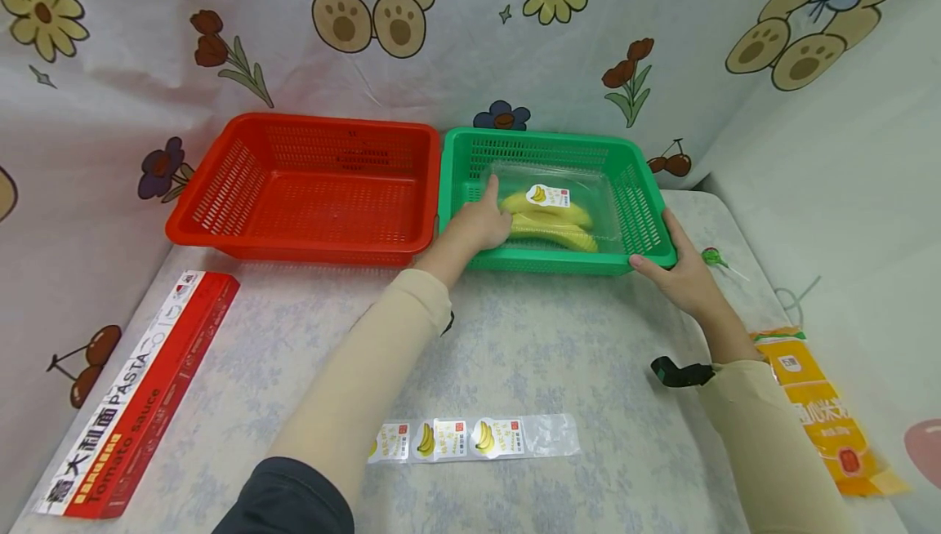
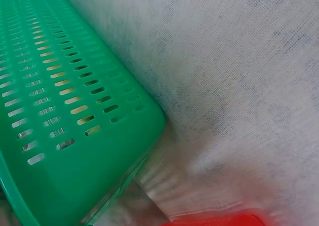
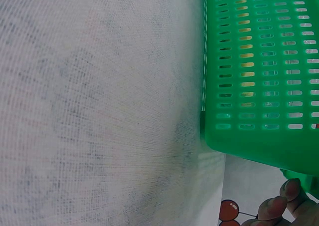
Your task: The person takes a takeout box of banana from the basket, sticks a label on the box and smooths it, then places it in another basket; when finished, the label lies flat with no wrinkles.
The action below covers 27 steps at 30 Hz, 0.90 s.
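Note:
A green basket (image 1: 470, 142) holds a clear plastic box (image 1: 603, 191) with yellow bananas (image 1: 555, 232) inside and a banana sticker (image 1: 547, 195) on its lid. My left hand (image 1: 481, 224) reaches over the basket's left front part, its index finger stretched along the box's left edge. The other left fingers are mostly hidden. At the basket's right front corner, my right hand (image 1: 684, 273) grips the rim, thumb on the front side and fingers along the right side. In the right wrist view, fingertips (image 3: 291, 188) show close below the basket's end wall.
A red basket (image 1: 331, 252) stands directly left of the green one. At the left lies a red pasta box (image 1: 154, 395); in front, a strip of banana stickers (image 1: 470, 439). To the right are a lollipop (image 1: 713, 256) and an orange snack packet (image 1: 823, 411). A printed cloth hangs behind.

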Tool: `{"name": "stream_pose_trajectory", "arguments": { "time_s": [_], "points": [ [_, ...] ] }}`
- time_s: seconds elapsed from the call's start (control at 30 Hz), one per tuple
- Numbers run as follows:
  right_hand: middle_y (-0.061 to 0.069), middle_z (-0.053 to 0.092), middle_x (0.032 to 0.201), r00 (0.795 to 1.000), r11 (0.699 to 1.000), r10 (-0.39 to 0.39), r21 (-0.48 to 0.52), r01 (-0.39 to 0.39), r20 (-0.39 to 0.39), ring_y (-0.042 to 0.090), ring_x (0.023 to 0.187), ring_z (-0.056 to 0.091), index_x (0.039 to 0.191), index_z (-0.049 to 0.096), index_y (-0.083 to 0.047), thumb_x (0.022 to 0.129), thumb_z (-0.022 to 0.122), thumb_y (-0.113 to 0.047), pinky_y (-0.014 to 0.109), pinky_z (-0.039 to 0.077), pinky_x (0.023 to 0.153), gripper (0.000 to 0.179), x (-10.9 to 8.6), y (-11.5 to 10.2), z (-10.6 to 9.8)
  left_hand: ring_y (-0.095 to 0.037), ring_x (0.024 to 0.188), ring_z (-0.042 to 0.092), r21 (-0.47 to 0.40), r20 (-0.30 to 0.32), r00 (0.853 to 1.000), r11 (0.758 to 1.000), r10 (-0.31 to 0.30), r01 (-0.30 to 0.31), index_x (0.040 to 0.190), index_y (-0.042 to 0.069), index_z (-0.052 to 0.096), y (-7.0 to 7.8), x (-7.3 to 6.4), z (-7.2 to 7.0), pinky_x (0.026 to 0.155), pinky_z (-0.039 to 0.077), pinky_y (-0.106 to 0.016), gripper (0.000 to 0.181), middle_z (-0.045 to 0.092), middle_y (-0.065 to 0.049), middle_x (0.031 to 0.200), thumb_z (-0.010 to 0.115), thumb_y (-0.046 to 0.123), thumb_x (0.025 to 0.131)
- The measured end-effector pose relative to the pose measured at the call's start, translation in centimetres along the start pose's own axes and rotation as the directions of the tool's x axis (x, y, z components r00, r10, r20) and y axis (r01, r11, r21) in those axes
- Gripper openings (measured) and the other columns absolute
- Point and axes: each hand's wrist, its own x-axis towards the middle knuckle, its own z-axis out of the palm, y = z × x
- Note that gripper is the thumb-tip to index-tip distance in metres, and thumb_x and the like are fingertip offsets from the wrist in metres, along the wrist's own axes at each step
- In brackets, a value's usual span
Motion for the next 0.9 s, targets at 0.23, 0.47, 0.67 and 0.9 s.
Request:
{"name": "stream_pose_trajectory", "arguments": {
  "time_s": [0.23, 0.47, 0.67, 0.9],
  "points": [
    [0.0, -0.005, 0.168, 1.0, 1.0, 0.003, 0.0, -0.003, 0.011, 0.04, 0.151, 0.016, 0.158, -0.013, -0.033, 0.097, 0.063, -0.035, 0.064, 0.024, 0.115, 0.097, 0.1, -0.2, -0.1, -0.034, 0.12, 0.057, 0.042, -0.056, 0.998, 0.999, -0.012, 0.014, 0.161, 0.024, -0.007, 0.1, 0.0, 0.4, 0.096, 0.048, -0.045, 0.068, 0.038, -0.021, 0.156, 0.032, 0.036, 0.106],
    [0.003, -0.006, 0.167, 1.0, 1.0, -0.012, -0.023, 0.012, 0.012, 0.039, 0.152, 0.01, 0.158, -0.013, -0.029, 0.097, 0.062, -0.036, 0.065, 0.02, 0.116, 0.097, -0.1, -0.4, -0.3, -0.04, 0.141, 0.034, 0.131, -0.199, 0.979, 0.991, 0.054, -0.028, 0.161, 0.024, 0.013, 0.4, -0.2, 1.2, 0.11, 0.041, -0.051, 0.062, 0.024, -0.019, 0.16, 0.039, 0.03, 0.104],
    [0.03, 0.02, 0.15, 0.996, 0.977, -0.034, -0.211, 0.016, -0.082, 0.045, 0.125, 0.031, 0.16, -0.004, -0.028, 0.095, 0.058, -0.05, 0.057, 0.034, 0.092, 0.092, -0.7, -0.7, -0.2, -0.032, 0.13, 0.037, 0.309, -0.301, 0.924, 0.94, 0.237, -0.141, 0.157, 0.025, 0.027, 0.7, -1.9, 1.3, 0.096, 0.049, -0.044, 0.058, 0.033, -0.013, 0.154, 0.041, 0.031, 0.101],
    [0.027, 0.024, 0.151, 0.959, 0.928, -0.101, -0.374, -0.005, -0.263, 0.051, 0.132, 0.023, 0.161, 0.017, -0.024, 0.096, 0.043, -0.062, 0.069, 0.025, 0.094, 0.079, -1.5, -2.1, 0.6, -0.03, 0.136, 0.036, 0.431, -0.354, 0.844, 0.871, 0.403, -0.235, 0.157, 0.027, 0.028, -0.4, -6.2, 1.0, 0.104, 0.044, -0.047, 0.061, 0.036, -0.012, 0.153, 0.045, 0.037, 0.099]
  ]
}}
